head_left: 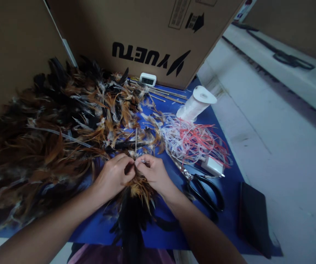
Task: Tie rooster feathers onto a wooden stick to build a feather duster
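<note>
Both left hand (116,173) and right hand (153,173) pinch a feather bundle (136,203). Lengthwise, its black feathers (132,224) point toward the person (99,255).

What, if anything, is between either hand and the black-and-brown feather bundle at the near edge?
Nothing visible. The left hand and right hand meet at the upper end of the feather bundle. The black-handled scissors lie right of the right hand, not between.

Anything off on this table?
The box looks upside down: its YUETU lettering is inverted. Red and clear strands lie tangled beside the spool. No plain damage to anything.
</note>
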